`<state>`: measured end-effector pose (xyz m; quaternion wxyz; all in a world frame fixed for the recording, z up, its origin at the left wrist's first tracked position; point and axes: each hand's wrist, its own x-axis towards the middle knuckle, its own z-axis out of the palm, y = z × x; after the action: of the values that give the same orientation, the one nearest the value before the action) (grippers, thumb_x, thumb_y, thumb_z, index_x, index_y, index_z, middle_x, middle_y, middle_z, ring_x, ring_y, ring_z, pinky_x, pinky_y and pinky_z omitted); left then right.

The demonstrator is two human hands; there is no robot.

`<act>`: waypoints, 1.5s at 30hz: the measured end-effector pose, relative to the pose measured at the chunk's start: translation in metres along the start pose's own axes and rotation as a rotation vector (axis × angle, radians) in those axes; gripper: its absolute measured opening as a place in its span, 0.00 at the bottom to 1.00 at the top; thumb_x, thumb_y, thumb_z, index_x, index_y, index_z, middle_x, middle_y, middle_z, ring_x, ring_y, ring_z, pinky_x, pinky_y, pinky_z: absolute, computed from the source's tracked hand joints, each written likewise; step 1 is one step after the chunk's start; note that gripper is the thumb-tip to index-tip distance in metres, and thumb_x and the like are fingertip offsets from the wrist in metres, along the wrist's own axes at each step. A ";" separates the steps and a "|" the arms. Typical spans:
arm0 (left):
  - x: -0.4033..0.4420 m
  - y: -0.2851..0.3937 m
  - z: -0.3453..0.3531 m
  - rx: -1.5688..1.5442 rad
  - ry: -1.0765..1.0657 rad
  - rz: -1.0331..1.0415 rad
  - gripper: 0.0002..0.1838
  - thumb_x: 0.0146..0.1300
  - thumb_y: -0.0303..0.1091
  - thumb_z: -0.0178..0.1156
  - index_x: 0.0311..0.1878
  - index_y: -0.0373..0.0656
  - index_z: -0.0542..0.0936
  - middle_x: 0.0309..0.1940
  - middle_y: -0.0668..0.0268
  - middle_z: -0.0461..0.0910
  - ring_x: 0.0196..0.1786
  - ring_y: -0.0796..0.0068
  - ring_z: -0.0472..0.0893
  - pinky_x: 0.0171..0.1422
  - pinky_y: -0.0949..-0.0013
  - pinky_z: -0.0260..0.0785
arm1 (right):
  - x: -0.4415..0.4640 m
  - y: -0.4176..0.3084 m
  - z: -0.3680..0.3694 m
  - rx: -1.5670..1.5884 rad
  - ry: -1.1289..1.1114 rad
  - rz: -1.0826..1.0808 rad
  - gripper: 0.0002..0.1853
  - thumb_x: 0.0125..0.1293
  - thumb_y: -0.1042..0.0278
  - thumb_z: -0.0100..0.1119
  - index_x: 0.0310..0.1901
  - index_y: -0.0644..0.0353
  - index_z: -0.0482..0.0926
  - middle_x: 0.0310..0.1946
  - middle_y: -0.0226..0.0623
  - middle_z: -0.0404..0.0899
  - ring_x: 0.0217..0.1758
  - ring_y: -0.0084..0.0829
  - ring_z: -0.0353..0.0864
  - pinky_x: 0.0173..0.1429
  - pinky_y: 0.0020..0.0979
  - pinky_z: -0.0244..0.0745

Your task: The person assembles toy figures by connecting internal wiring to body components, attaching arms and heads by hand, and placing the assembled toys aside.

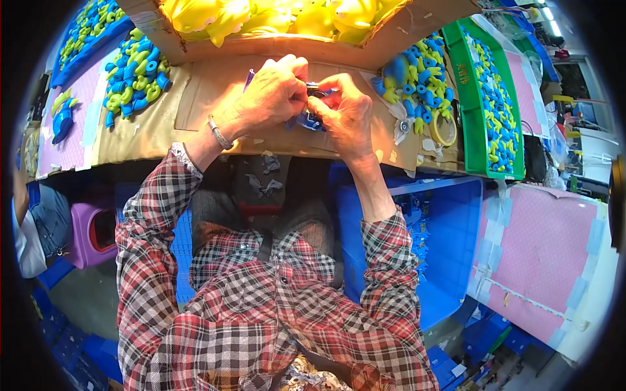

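Over the cardboard-covered tabletop, my left hand (277, 88) and my right hand (347, 117) meet with fingertips almost touching. Between them is a small dark-blue part (310, 120), mostly covered by fingers, with something dark and shiny at its top. My right hand is closed, thumb and fingers pinching this part. The left is closed too, its fingers bent at the part's left side; what they grip is hidden. A thin purple stick (250, 78) shows just behind the left hand, and I cannot tell whether that hand holds it.
Ahead stands a cardboard box (274, 44) of yellow toy-like pieces. Piles of blue and yellow-green curved pieces lie left (137, 72) and right (424, 75), beside a tape roll (443, 129). A green tray (479, 124) holds more. Below right is a blue bin (450, 260).
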<state>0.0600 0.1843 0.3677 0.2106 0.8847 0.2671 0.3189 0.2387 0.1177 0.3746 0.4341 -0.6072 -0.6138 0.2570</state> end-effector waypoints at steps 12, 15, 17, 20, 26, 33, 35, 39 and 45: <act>0.004 0.011 -0.009 -0.080 -0.016 -0.132 0.05 0.52 0.29 0.72 0.31 0.43 0.86 0.38 0.63 0.74 0.46 0.60 0.78 0.51 0.59 0.73 | 0.005 0.004 -0.005 -0.099 0.058 0.037 0.18 0.48 0.73 0.82 0.27 0.62 0.76 0.21 0.41 0.81 0.26 0.36 0.84 0.33 0.36 0.76; 0.001 0.008 -0.004 -0.084 0.016 -0.122 0.05 0.53 0.31 0.73 0.33 0.44 0.87 0.39 0.63 0.75 0.47 0.60 0.78 0.52 0.59 0.73 | 0.002 0.014 -0.003 0.071 0.042 0.085 0.15 0.50 0.74 0.80 0.28 0.63 0.77 0.22 0.40 0.82 0.26 0.32 0.84 0.33 0.34 0.76; -0.001 0.006 -0.003 -0.069 0.021 -0.126 0.06 0.53 0.31 0.74 0.34 0.45 0.88 0.39 0.64 0.75 0.47 0.60 0.79 0.52 0.59 0.73 | 0.001 0.018 -0.003 0.113 0.020 0.088 0.14 0.51 0.74 0.80 0.29 0.64 0.78 0.22 0.39 0.83 0.26 0.29 0.84 0.33 0.32 0.77; -0.002 0.006 -0.002 -0.027 0.011 -0.120 0.06 0.53 0.31 0.74 0.34 0.45 0.89 0.39 0.64 0.75 0.47 0.61 0.79 0.52 0.58 0.73 | 0.000 0.019 -0.004 0.121 0.003 0.080 0.12 0.52 0.74 0.79 0.30 0.64 0.80 0.22 0.39 0.84 0.26 0.28 0.84 0.34 0.32 0.78; 0.001 0.007 -0.007 -0.054 -0.044 -0.149 0.06 0.51 0.32 0.74 0.34 0.45 0.90 0.39 0.63 0.75 0.47 0.60 0.79 0.52 0.59 0.73 | 0.001 0.011 -0.002 -0.007 0.042 0.026 0.10 0.53 0.76 0.74 0.30 0.64 0.79 0.23 0.41 0.84 0.27 0.34 0.87 0.34 0.35 0.80; 0.008 0.008 -0.012 -0.043 -0.150 -0.175 0.07 0.50 0.33 0.74 0.32 0.44 0.88 0.37 0.64 0.73 0.46 0.60 0.77 0.51 0.59 0.71 | -0.009 0.001 0.002 -0.225 0.045 -0.252 0.05 0.58 0.80 0.69 0.37 0.64 0.84 0.29 0.45 0.85 0.28 0.36 0.87 0.34 0.33 0.79; 0.006 0.009 -0.012 -0.012 -0.128 -0.148 0.06 0.49 0.33 0.74 0.31 0.45 0.88 0.37 0.64 0.73 0.47 0.60 0.76 0.51 0.59 0.70 | -0.014 0.001 -0.002 -0.146 0.015 -0.220 0.09 0.59 0.81 0.67 0.41 0.61 0.87 0.36 0.43 0.86 0.35 0.40 0.86 0.41 0.36 0.79; 0.003 0.011 -0.012 -0.030 -0.103 -0.126 0.06 0.49 0.32 0.74 0.31 0.46 0.87 0.37 0.65 0.73 0.47 0.61 0.76 0.51 0.59 0.69 | -0.026 -0.001 -0.008 -0.347 -0.020 -0.369 0.07 0.58 0.76 0.66 0.39 0.58 0.86 0.42 0.33 0.84 0.50 0.39 0.80 0.56 0.39 0.67; 0.001 0.004 -0.002 0.088 -0.091 0.015 0.02 0.49 0.32 0.71 0.27 0.50 0.86 0.36 0.67 0.74 0.46 0.64 0.76 0.50 0.58 0.62 | -0.027 -0.015 -0.022 -0.474 -0.162 -0.537 0.05 0.62 0.71 0.66 0.39 0.60 0.85 0.48 0.35 0.84 0.54 0.40 0.79 0.63 0.44 0.66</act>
<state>0.0607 0.1826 0.3723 0.1810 0.9086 0.2644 0.2679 0.2465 0.0851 0.3926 0.2834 -0.4859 -0.8262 0.0317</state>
